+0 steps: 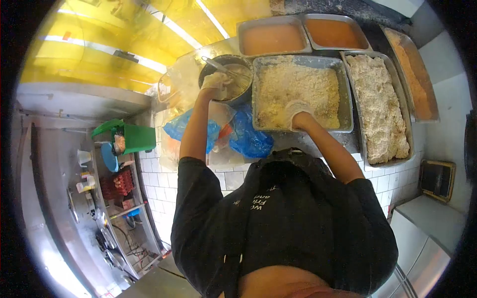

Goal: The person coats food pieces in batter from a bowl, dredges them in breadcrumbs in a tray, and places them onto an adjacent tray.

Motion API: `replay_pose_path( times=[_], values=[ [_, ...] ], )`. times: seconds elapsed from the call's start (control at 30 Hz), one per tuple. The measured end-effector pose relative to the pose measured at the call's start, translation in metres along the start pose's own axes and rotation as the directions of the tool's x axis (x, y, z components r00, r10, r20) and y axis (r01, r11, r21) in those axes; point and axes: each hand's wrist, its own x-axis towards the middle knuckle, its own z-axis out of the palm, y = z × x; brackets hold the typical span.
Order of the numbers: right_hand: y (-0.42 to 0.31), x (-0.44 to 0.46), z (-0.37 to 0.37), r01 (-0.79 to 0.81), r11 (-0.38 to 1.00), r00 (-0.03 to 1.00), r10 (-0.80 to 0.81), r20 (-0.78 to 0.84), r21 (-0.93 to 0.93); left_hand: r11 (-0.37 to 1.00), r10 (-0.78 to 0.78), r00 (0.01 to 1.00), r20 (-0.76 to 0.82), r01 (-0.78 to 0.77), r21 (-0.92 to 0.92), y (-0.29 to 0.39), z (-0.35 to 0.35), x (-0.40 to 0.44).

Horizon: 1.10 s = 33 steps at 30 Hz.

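Note:
My left hand (pixel 216 83), in a pale glove, is at the left side of a dark round pot (pixel 244 95). A metal whisk (pixel 218 65) leans in that pot, close to the hand; whether the fingers hold anything is unclear. My right hand (pixel 299 111), also gloved, reaches into the crumbly pale yellow coating in a large metal tray (pixel 348 110), near its front edge, and its fingers are partly hidden by the coating. Right of it, a long tray holds flour-coated pieces (pixel 378 109).
Two trays of orange liquid (pixel 272 38) (pixel 335 34) stand at the back. A narrow tray of orange powder (pixel 410 74) is far right. Blue plastic bags (pixel 248 133) lie at the front left. A green bin (pixel 139 138) and shelves are further left.

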Motion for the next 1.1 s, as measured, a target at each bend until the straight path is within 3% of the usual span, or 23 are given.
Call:
replay_pose_path(
  times=[0.03,0.07,0.1,0.17,0.27,0.33,0.4,0.43,0.47,0.57,0.6,0.67,0.7,0.73,0.77,0.83,0.87,0.9,0.93,0.97,1.0,1.07,1.1],
  values=[
    [0.009,-0.003,0.003,-0.007,1.0,1.0,0.007,-0.002,0.001,0.989,0.064,0.997,0.035,-0.068,0.128,0.01,-0.018,-0.011],
    [0.021,-0.008,0.013,-0.011,1.0,0.997,0.013,-0.081,0.026,0.99,0.068,0.997,0.035,-0.072,0.125,0.001,-0.002,-0.01],
    [0.032,-0.012,0.02,-0.012,0.999,0.987,0.02,-0.159,0.048,0.828,-0.134,0.99,0.037,0.132,-0.545,-0.016,0.031,-0.01],
    [0.05,-0.016,0.023,-0.043,0.998,0.99,0.05,-0.135,0.052,0.234,-0.272,0.948,0.166,0.233,-0.944,-0.016,0.031,-0.009],
    [0.08,-0.032,0.032,-0.139,0.987,0.988,0.143,-0.053,0.08,0.311,-0.306,0.952,0.028,0.127,-0.942,0.026,-0.056,-0.03],
    [0.115,-0.036,0.058,-0.191,0.978,0.981,0.193,-0.016,0.084,0.875,-0.145,0.931,-0.336,-0.038,-0.483,0.041,-0.081,-0.029],
    [0.162,-0.012,0.135,-0.158,0.976,0.987,0.159,0.01,0.15,0.889,-0.143,0.949,-0.28,0.0,-0.457,0.08,-0.134,-0.02],
    [0.177,-0.004,0.154,-0.159,0.977,0.987,0.158,0.017,0.144,0.887,-0.034,0.911,-0.411,-0.162,-0.432,0.096,-0.146,-0.012],
    [0.166,-0.012,0.136,-0.222,0.964,0.975,0.218,0.04,0.145,0.869,0.068,0.842,-0.536,-0.313,-0.382,0.111,-0.15,-0.004],
    [0.116,-0.036,0.051,-0.383,0.911,0.923,0.382,0.04,0.153,0.879,0.125,0.824,-0.553,-0.351,-0.324,0.171,-0.137,0.024],
    [0.112,-0.037,0.036,-0.391,0.904,0.92,0.391,0.035,0.17,0.635,0.064,0.888,-0.455,-0.388,-0.668,0.195,-0.112,0.032],
    [0.131,-0.031,0.039,-0.361,0.916,0.932,0.36,0.036,0.175,0.269,0.056,0.938,-0.342,-0.344,-0.9,0.222,-0.085,0.036],
    [0.14,-0.034,0.04,-0.327,0.926,0.945,0.326,0.037,0.187,0.6,0.126,0.975,-0.185,-0.223,-0.768,0.238,-0.079,0.028],
    [0.149,-0.038,0.042,-0.336,0.925,0.942,0.333,0.045,0.175,0.735,0.131,0.986,-0.101,-0.165,-0.657,0.246,-0.075,0.024],
    [0.153,-0.041,0.043,-0.254,0.864,0.95,0.307,-0.055,0.435,0.847,0.136,0.991,-0.018,-0.125,-0.517,0.254,-0.075,0.018],
    [0.138,-0.054,0.027,-0.143,0.739,0.942,0.305,-0.138,0.658,0.828,0.12,0.983,-0.138,-0.175,-0.533,0.246,-0.069,-0.006],
    [0.108,-0.072,-0.021,-0.143,0.52,0.937,0.344,-0.054,0.842,0.819,0.115,0.985,-0.129,-0.167,-0.549,0.249,-0.063,-0.01],
    [0.092,-0.083,-0.052,-0.139,0.26,0.932,0.359,0.038,0.956,0.385,-0.173,0.982,-0.079,-0.006,-0.923,0.252,-0.057,-0.012],
    [0.093,-0.084,-0.056,-0.15,0.26,0.935,0.351,0.052,0.954,-0.2,-0.382,0.916,0.122,0.046,-0.979,0.251,-0.049,-0.014],
    [0.095,-0.081,-0.06,-0.281,0.587,0.932,0.354,0.071,0.76,-0.282,-0.37,0.919,0.136,0.028,-0.959,0.242,-0.043,-0.01],
    [0.097,-0.076,-0.062,-0.358,0.821,0.929,0.363,0.079,0.446,-0.279,-0.373,0.917,0.14,0.032,-0.96,0.239,-0.037,-0.014],
    [0.101,-0.062,-0.042,-0.307,0.813,0.95,0.296,0.103,0.495,0.137,-0.417,0.903,-0.105,-0.051,-0.989,0.235,-0.031,-0.021],
    [0.104,-0.054,-0.022,-0.266,0.795,0.964,0.235,0.127,0.545,0.14,-0.418,0.902,-0.108,-0.053,-0.989,0.237,-0.036,-0.022]
  ],
)
